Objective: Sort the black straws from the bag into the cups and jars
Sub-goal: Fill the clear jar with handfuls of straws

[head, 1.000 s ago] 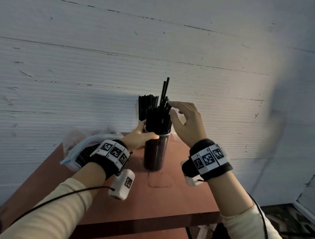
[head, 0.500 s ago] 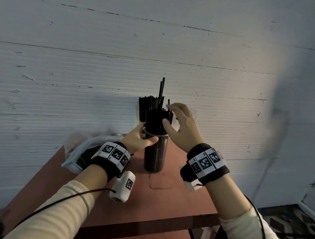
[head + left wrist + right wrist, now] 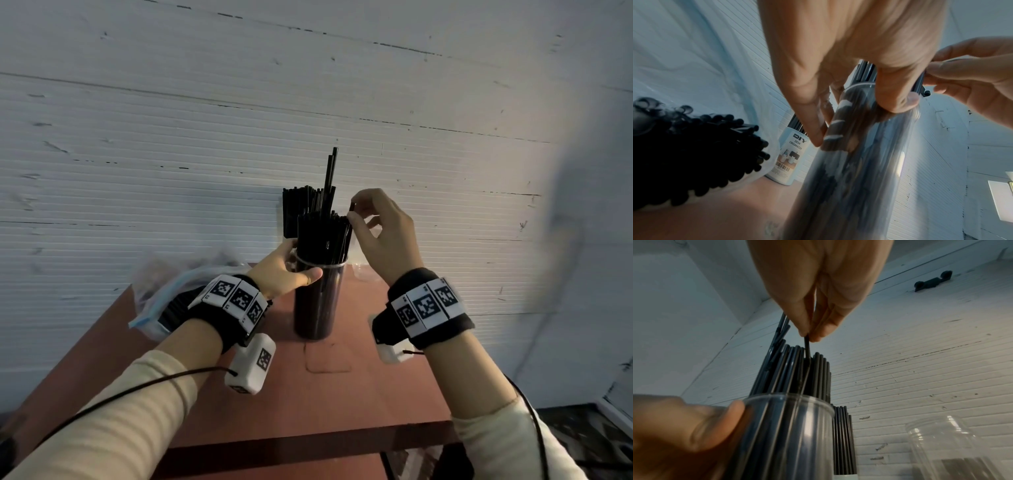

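A tall clear jar (image 3: 318,301) packed with black straws (image 3: 323,236) stands on the red-brown table (image 3: 370,387). My left hand (image 3: 291,270) grips the jar just under its rim, thumb in front (image 3: 715,421). My right hand (image 3: 373,229) pinches the top of one black straw (image 3: 807,345) at the jar's right side, between thumb and forefinger. That straw bends where it enters the bundle. Behind stands a white cup (image 3: 791,155) labelled "desk organizer", also full of straws. The plastic bag (image 3: 164,298) with more black straws (image 3: 701,155) lies at the left.
A second clear jar (image 3: 953,449) with some straws in its bottom stands to the right, by the white ribbed wall (image 3: 171,171). The table's front edge (image 3: 308,452) is near me. A black bracket (image 3: 933,282) hangs on the wall.
My right hand has gone from resting on the bundle's top to pinching a single straw at the right side, a little higher. The left hand has stayed on the jar.
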### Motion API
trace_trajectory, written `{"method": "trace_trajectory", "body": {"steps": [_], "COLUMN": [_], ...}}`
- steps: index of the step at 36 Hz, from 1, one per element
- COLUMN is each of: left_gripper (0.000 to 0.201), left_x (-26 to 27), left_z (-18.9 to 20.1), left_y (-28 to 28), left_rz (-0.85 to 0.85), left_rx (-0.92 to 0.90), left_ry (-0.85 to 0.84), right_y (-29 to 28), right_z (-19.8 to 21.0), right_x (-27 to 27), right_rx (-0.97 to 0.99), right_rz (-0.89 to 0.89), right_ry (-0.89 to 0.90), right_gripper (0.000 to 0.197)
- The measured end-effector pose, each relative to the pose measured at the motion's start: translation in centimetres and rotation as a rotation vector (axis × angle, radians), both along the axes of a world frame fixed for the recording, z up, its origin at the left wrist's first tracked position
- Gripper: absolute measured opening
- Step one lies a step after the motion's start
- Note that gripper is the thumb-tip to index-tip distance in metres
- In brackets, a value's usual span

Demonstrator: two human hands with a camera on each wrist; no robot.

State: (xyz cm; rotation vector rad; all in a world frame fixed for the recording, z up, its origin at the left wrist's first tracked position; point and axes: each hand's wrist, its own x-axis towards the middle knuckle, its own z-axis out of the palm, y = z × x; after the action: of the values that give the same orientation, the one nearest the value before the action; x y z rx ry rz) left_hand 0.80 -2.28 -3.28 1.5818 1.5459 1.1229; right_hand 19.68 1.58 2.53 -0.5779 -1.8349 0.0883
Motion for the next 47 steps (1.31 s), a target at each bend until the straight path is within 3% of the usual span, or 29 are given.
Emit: {"method": "trace_trajectory", "body": {"steps": [10, 22, 25, 30, 37, 41, 45, 47], "left_gripper": [0.091, 0.093, 0.08, 0.064, 0.063, 0.08, 0.053, 0.051], "left_x": [0.1, 0.3, 0.6, 1.6, 0.6, -0.4, 0.0, 0.2], "left_z": [0.2, 0.0, 0.1, 0.5, 0.8, 0.8, 0.5, 0.2], "left_y": [-0.2, -0.1, -0.3, -0.5, -0.6, -0.9, -1.2, -1.0], "left_rz": [0.011, 0.024, 0.056, 0.11, 0.053, 0.022, 0.014, 0.045], "left_rx": [-0.007, 0.005, 0.013, 0.051, -0.004, 0.022, 0.036, 0.059], "left_ry": [0.023, 0.007, 0.007, 0.026, -0.002, -0.052, -0.078, -0.058], "right_y": [0.0, -0.3, -0.5, -1.6, -1.4, -1.3, -1.0, -0.8], "right_z": [-0.9, -1.0, 0.0, 1.8, 1.7, 1.0, -0.1, -0.8], "right_x": [0.3, 0.1, -0.1, -0.8, -1.3, -1.1, -1.1, -1.1], "right_rx": [-0.095, -0.059, -0.073, -0.078, -0.118, -0.102, -0.05, -0.039], "right_rz": [0.008, -0.032, -0.038, 0.041, 0.009, -0.011, -0.054, -0.06], "right_ry": [0.025, -0.109, -0.135, -0.059, 0.009, -0.016, -0.028, -0.018], "right_gripper": [0.008, 0.014, 0.012, 0.038, 0.022, 0.017, 0.012, 0.008]}}
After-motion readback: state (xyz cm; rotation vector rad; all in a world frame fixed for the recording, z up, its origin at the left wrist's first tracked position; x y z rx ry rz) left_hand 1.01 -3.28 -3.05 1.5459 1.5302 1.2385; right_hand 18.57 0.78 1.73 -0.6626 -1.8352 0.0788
